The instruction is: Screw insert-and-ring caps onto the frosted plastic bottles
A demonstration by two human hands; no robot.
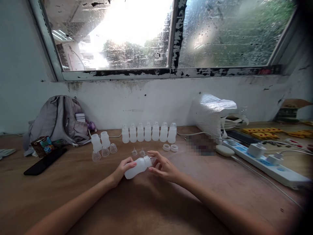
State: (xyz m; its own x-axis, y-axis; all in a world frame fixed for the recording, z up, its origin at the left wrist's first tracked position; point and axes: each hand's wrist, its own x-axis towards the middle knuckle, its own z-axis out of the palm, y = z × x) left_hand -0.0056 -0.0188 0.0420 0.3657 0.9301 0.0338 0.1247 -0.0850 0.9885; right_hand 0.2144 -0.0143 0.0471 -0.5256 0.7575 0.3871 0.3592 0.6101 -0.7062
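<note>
My left hand (124, 169) grips a translucent white baby bottle (137, 169) round its body, tilted with the neck up to the right. My right hand (163, 167) has its fingers curved about the bottle's top, where a clear nipple (152, 160) shows at the neck. Just beyond the bottle stand two clear loose nipples, a left nipple (134, 151) and a right nipple (142, 151). Two white collar rings, a left ring (166, 148) and a right ring (174, 148), lie beyond my right hand.
Several capped bottles (147, 132) line the wall. Left of them are two open bottles (101, 141) and three clear caps (105, 151). A phone (45, 162), small box (44, 146) and grey backpack (61, 120) are further left; a power strip (264, 163) and cables lie right.
</note>
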